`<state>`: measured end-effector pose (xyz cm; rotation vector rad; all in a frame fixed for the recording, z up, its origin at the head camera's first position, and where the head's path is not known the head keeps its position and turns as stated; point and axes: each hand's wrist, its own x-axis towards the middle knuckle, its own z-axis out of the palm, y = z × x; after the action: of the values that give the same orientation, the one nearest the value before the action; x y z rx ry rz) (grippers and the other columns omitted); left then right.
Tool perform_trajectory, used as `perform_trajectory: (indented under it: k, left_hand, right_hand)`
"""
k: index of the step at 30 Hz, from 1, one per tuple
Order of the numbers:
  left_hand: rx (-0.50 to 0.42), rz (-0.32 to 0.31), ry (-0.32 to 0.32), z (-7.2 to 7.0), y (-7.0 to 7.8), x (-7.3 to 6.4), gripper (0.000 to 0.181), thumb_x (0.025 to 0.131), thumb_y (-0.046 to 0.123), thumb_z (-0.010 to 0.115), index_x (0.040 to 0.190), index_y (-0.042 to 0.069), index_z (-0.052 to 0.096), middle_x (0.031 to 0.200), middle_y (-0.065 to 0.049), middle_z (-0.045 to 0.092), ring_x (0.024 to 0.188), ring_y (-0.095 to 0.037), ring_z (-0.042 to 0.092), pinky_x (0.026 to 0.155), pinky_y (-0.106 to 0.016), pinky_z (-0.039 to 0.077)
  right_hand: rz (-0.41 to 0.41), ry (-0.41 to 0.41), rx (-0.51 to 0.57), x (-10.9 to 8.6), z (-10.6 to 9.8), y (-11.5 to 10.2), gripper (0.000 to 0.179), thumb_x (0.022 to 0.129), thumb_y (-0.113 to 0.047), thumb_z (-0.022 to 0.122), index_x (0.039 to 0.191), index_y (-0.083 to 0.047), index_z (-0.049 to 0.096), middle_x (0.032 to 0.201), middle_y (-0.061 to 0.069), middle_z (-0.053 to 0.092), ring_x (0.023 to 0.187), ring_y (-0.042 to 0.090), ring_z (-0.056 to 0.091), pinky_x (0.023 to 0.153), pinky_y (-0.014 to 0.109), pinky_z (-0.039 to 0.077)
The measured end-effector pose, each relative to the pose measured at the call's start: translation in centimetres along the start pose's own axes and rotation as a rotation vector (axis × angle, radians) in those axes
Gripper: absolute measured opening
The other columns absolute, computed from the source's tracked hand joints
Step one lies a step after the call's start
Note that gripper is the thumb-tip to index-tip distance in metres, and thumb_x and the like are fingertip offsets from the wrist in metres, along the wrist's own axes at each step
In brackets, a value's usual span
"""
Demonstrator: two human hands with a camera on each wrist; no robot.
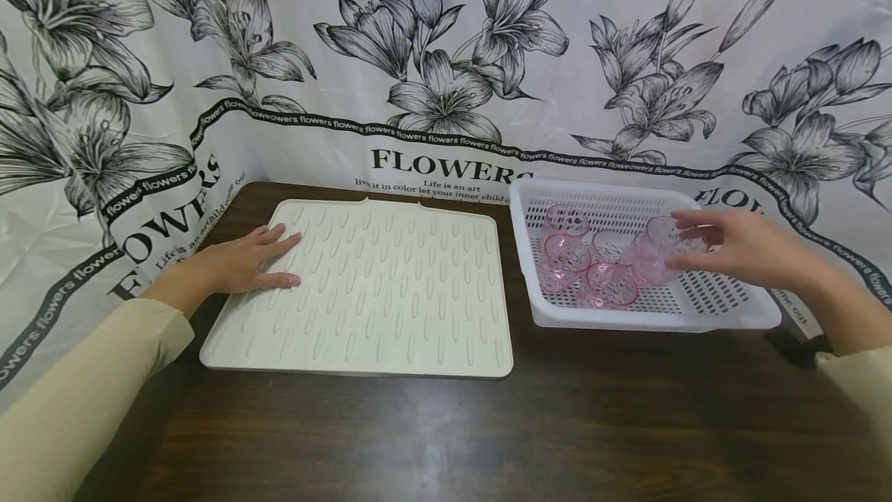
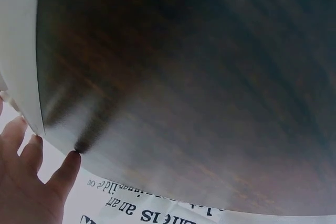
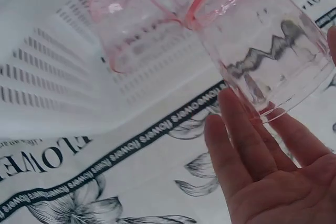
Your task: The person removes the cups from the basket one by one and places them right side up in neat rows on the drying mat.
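My left hand rests with spread, fairly straight fingers on the left edge of a cream draining mat covered in raised ovals. In the left wrist view its fingertips show at the lower left. At the right side of a white plastic basket, my right hand holds a clear pink-tinted cup between fingers and thumb. The right wrist view shows the fingers along the cup's base end and the thumb at the opposite edge; its pink rim points away from the palm. Several similar pink cups lie bunched in the basket's left and middle.
Mat and basket stand side by side on a dark brown wooden table, with a narrow gap between them. A white cloth printed with black flowers and lettering hangs close behind. A dark object lies beside the basket's right front corner.
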<state>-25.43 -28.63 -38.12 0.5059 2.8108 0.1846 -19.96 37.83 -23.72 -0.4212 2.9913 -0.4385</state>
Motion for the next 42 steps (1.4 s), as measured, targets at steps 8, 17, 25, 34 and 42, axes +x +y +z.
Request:
perform_trajectory:
  k: [8, 17, 25, 34, 42]
  left_hand:
    - [-0.005, 0.006, 0.005, 0.1, -0.2, 0.1, 0.096, 0.088, 0.071, 0.055, 0.158, 0.01, 0.026, 0.162, -0.026, 0.014, 0.146, -0.052, 0.011, 0.105, -0.074, 0.024]
    - [0.008, -0.011, -0.002, 0.1, -0.2, 0.2, 0.099, 0.086, 0.075, 0.053, 0.158, 0.011, 0.026, 0.162, -0.026, 0.013, 0.146, -0.052, 0.011, 0.102, -0.077, 0.025]
    - [-0.002, -0.005, -0.002, 0.3, -0.3, 0.2, 0.099, 0.087, 0.074, 0.054, 0.158, 0.011, 0.026, 0.162, -0.027, 0.013, 0.146, -0.052, 0.011, 0.103, -0.076, 0.025]
    - [-0.004, 0.001, 0.0, 0.1, 0.0, 0.1, 0.098, 0.087, 0.073, 0.055, 0.157, 0.01, 0.027, 0.161, -0.028, 0.014, 0.146, -0.053, 0.01, 0.103, -0.076, 0.024]
    - [0.002, 0.004, 0.007, 0.1, -0.1, 0.1, 0.098, 0.087, 0.072, 0.055, 0.157, 0.01, 0.027, 0.161, -0.028, 0.014, 0.146, -0.053, 0.01, 0.103, -0.076, 0.024]
  right_hand:
    - [-0.07, 0.016, 0.007, 1.1, -1.1, -2.3, 0.079, 0.084, -0.033, 0.081, 0.144, 0.004, 0.047, 0.135, 0.03, 0.056, 0.12, 0.05, 0.056, 0.095, 0.068, 0.041]
    - [-0.131, -0.009, 0.024, 2.8, -1.7, -6.1, 0.08, 0.084, -0.034, 0.082, 0.149, -0.005, 0.045, 0.139, 0.023, 0.056, 0.124, 0.044, 0.056, 0.097, 0.067, 0.041]
    - [-0.187, -0.044, 0.066, 4.7, -1.2, -10.0, 0.078, 0.083, -0.036, 0.082, 0.147, -0.007, 0.048, 0.141, 0.019, 0.056, 0.126, 0.039, 0.056, 0.1, 0.064, 0.042]
    - [-0.291, -0.06, 0.122, 6.4, 0.5, -12.9, 0.077, 0.084, -0.033, 0.081, 0.148, -0.007, 0.048, 0.141, 0.015, 0.056, 0.125, 0.032, 0.059, 0.102, 0.057, 0.044]
    - [-0.409, -0.117, 0.11, 7.1, 2.5, -15.1, 0.08, 0.082, -0.038, 0.082, 0.147, -0.005, 0.048, 0.141, 0.01, 0.057, 0.125, 0.027, 0.059, 0.103, 0.052, 0.045]
